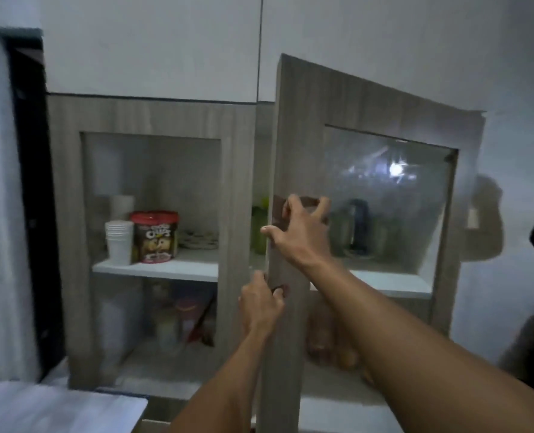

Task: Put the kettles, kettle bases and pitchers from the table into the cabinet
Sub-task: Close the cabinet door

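Observation:
The wood-grain cabinet (153,117) has two glass-front doors. Its right door (353,98) is swung partly open toward me. My left hand (259,304) grips the door's leading edge at the lower brown handle piece (282,289). My right hand (300,229) holds the same edge higher up, fingers spread over the upper brown handle piece (278,210). A green pitcher (259,226) shows in the gap on the upper shelf. Through the door's glass a metal kettle (354,226) with a dark handle stands on that shelf, blurred.
Behind the shut left door are stacked white cups (119,242), a red-lidded snack tub (156,235) and plates (198,239) on the white shelf (165,270); jars stand below. White upper cabinets (153,42) hang above. A white surface (56,407) lies at lower left.

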Tool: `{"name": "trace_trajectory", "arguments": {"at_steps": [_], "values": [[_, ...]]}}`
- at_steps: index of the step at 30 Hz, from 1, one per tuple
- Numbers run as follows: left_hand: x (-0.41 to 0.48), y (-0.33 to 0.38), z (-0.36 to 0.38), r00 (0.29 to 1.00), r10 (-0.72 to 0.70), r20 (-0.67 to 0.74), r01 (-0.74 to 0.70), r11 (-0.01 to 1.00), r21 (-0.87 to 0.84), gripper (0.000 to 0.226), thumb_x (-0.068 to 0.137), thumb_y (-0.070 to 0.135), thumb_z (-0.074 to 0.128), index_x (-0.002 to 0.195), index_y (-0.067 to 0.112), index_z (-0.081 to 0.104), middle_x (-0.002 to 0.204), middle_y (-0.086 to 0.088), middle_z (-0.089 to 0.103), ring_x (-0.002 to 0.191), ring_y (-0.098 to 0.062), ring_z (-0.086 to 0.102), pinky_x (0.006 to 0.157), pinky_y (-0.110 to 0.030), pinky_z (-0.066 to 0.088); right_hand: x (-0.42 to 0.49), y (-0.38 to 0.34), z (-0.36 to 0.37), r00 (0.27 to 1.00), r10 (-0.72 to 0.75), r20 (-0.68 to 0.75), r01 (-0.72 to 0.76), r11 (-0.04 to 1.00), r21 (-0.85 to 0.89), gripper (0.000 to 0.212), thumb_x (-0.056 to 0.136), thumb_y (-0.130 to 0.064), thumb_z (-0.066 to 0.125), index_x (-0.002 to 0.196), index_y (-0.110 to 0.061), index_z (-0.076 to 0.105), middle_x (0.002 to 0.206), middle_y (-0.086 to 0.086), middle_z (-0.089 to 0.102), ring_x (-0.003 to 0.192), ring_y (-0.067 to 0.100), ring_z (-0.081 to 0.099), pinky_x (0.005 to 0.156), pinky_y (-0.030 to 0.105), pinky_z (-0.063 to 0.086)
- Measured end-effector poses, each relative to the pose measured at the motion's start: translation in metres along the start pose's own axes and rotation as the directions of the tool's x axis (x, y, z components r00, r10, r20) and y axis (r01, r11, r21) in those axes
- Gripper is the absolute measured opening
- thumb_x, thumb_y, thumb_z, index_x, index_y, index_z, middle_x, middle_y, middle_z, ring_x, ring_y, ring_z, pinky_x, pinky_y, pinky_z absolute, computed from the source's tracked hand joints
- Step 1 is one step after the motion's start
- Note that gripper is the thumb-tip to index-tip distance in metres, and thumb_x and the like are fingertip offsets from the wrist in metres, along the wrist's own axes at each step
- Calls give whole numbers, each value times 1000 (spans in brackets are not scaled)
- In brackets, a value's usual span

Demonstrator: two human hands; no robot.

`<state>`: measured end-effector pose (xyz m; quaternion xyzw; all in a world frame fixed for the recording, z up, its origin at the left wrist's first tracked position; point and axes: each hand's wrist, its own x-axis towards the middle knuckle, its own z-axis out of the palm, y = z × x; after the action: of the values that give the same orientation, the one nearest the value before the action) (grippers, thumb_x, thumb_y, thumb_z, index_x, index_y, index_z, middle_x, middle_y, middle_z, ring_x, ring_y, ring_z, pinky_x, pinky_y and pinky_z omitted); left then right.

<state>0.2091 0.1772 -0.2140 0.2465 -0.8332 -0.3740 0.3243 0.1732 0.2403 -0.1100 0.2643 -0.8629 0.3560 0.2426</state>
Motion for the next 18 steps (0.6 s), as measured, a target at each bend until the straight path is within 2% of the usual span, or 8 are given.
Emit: {"name": "trace_trajectory", "arguments": {"at_steps": [3, 8, 14, 18], "values": [[40, -9, 8, 999, -30, 24, 31, 999, -12, 32, 90, 26, 63, 116, 9, 55, 117, -16, 66, 110, -34, 63, 90, -39, 51, 30, 1, 29, 998, 62, 1, -62, 998, -16, 47, 79, -52, 73, 99, -26, 40, 143, 19, 24, 126, 46, 38, 98, 53, 47], [95, -27, 20, 998, -12, 58, 15, 998, -59, 32, 94, 24, 62, 121, 9, 54, 117, -10, 65, 104, -25, 64, 73, -27, 45, 71, -4, 67, 990, 135, -49, -135, 991, -12, 46, 79, -49, 75, 96, -25, 41, 143, 16, 25, 126, 39, 35, 81, 41, 45], [137, -41, 33, 995, 28, 98, -17, 993, -114, 33, 92, 22, 66, 121, 9, 56, 114, -10, 67, 101, -24, 66, 79, -31, 53, 97, -2, 94, 981, 165, -99, -168, 985, -29, 47, 77, -51, 76, 95, -24, 42, 138, 14, 28, 120, 36, 38, 81, 38, 39], [151, -52, 43, 993, 95, 66, -84, 984, -158, 38, 88, 24, 69, 120, 12, 53, 115, -7, 65, 104, -24, 64, 86, -33, 54, 105, 3, 101, 983, 144, -111, -151, 987, -53, 51, 76, -57, 74, 96, -24, 42, 133, 13, 31, 114, 35, 40, 88, 44, 49]]}}
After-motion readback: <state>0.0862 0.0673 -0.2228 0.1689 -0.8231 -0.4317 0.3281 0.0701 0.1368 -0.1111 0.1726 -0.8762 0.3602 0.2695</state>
